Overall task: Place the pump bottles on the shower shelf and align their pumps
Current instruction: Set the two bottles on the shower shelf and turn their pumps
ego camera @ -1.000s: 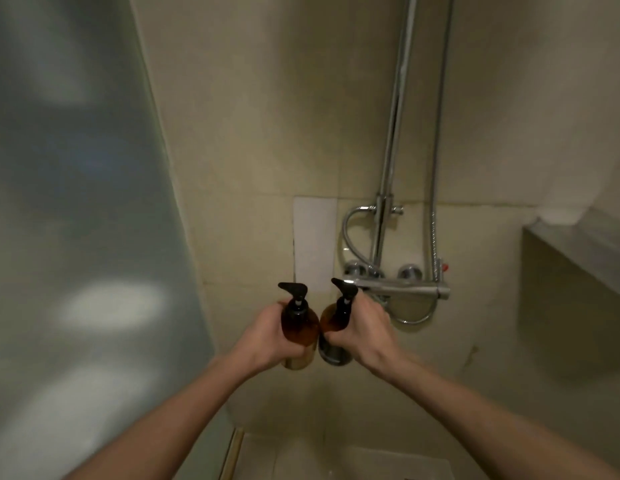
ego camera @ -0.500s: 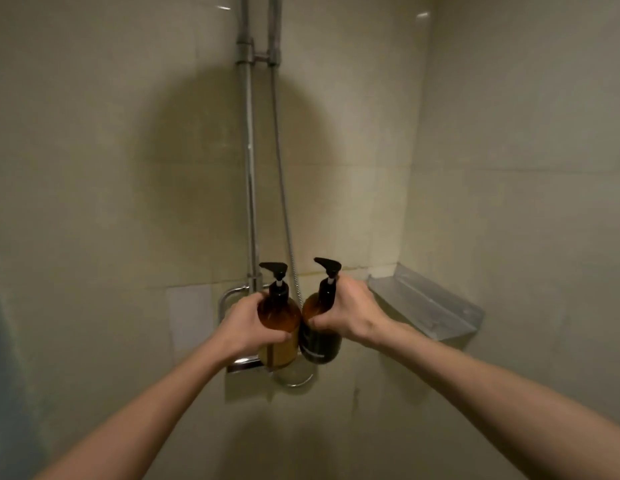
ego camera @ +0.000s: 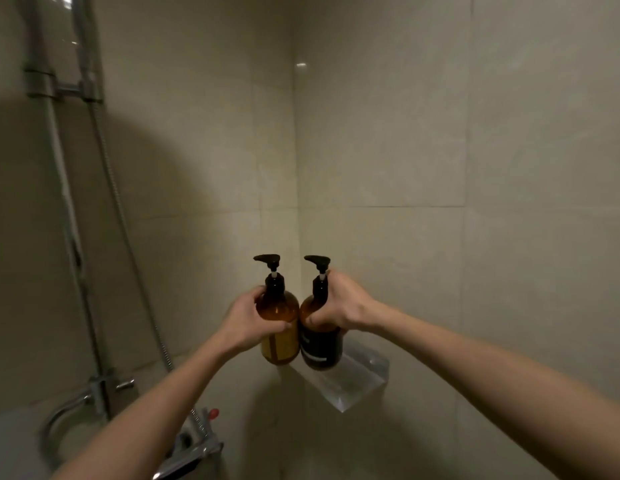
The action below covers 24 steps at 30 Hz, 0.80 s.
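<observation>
**Bottles at the shelf, not yet set down**

Head view: over the last second the view swung right from the mixer wall to the corner. The shelf [ego camera: 357, 382], off at the right edge before, now sits directly under and behind the bottles. Means transport looks about done; placement is next, I'd say.

Left hand [ego camera: 248, 322] wraps the amber bottle [ego camera: 280, 327] around its shoulder, fingers closed on the glass. Right hand [ego camera: 339, 306] clamps the dark bottle [ego camera: 320, 344] at neck and shoulder, thumb across the front. Same grips as before.

Bottles upright, side by side, bodies touching or nearly so. Dark bottle's base overlaps the shelf's near edge in frame; can't tell if it's resting or just above. Amber bottle looks left of the shelf, over bare wall, in the air.

Left pump [ego camera: 267, 259] and right pump [ego camera: 317, 260] both point left, roughly parallel already. Mixer [ego camera: 194, 448] low left, clear of the hands.
</observation>
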### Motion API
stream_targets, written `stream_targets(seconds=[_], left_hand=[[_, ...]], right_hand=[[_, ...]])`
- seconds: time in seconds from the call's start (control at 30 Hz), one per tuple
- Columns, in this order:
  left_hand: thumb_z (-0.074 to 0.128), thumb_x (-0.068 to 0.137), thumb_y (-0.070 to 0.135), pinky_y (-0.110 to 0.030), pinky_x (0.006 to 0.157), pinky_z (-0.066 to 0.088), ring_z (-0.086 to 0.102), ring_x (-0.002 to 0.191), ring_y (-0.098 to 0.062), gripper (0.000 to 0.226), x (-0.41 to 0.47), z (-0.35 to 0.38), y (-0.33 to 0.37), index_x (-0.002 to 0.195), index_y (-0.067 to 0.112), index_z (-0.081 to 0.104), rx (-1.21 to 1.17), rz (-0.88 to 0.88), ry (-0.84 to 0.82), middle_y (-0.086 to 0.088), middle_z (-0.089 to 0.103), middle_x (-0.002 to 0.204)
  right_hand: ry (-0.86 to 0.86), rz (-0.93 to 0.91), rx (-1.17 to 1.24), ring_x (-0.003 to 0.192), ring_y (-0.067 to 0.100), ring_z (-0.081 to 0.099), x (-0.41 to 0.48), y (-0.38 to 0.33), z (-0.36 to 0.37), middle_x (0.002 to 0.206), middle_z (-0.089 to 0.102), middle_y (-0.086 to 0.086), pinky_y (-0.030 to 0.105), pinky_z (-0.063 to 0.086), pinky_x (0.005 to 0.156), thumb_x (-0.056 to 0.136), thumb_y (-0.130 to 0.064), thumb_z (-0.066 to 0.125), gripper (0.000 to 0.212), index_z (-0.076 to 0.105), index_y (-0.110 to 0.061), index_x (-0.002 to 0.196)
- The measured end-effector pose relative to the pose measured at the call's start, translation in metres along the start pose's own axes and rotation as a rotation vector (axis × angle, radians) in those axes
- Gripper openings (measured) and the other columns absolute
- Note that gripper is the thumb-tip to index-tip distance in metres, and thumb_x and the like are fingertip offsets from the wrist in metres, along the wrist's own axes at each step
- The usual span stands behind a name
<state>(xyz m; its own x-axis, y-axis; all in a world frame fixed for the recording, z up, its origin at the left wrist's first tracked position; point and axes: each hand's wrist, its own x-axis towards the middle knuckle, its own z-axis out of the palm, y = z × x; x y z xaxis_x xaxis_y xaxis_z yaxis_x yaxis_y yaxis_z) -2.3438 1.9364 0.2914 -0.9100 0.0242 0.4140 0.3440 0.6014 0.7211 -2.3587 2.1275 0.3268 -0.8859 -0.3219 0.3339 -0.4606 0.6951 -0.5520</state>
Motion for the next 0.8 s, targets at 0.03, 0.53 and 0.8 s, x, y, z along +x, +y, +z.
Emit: stream_targets(seconds=[0.03, 0.53, 0.8], left_hand=[[0.082, 0.065, 0.020, -0.011, 0.071, 0.042, 0.054, 0.099, -0.010, 0.065, 0.012, 0.006, -0.001, 0.122, 0.018, 0.050, -0.004, 0.007, 0.005, 0.008, 0.056, 0.107], [0.085, 0.057, 0.018, -0.033, 0.087, 0.053, 0.062, 0.097, -0.013, 0.065, 0.119, 0.060, -0.051, 0.116, 0.018, 0.057, -0.049, -0.043, -0.091, 0.002, 0.066, 0.104], [0.086, 0.056, 0.018, -0.036, 0.089, 0.053, 0.061, 0.101, -0.019, 0.071, 0.138, 0.071, -0.076, 0.120, 0.014, 0.054, -0.029, -0.072, -0.123, -0.005, 0.065, 0.111]], right_hand=[[0.007, 0.013, -0.007, 0.081, 0.020, 0.062, 0.008, 0.007, -0.002, 0.093, 0.059, 0.005, 0.035, 0.059, 0.057, 0.060, -0.024, 0.082, 0.053, 0.046, -0.016, 0.099], [-0.027, 0.146, -0.005, 0.088, 0.017, 0.060, 0.068, 0.068, 0.026, 0.098, 0.058, 0.001, 0.036, 0.059, 0.074, 0.060, -0.028, 0.083, 0.061, 0.044, -0.021, 0.106], [-0.067, 0.211, -0.003, 0.091, 0.019, 0.059, 0.076, 0.075, 0.031, 0.104, 0.056, 0.002, 0.034, 0.060, 0.064, 0.062, -0.027, 0.084, 0.065, 0.042, -0.019, 0.111]])
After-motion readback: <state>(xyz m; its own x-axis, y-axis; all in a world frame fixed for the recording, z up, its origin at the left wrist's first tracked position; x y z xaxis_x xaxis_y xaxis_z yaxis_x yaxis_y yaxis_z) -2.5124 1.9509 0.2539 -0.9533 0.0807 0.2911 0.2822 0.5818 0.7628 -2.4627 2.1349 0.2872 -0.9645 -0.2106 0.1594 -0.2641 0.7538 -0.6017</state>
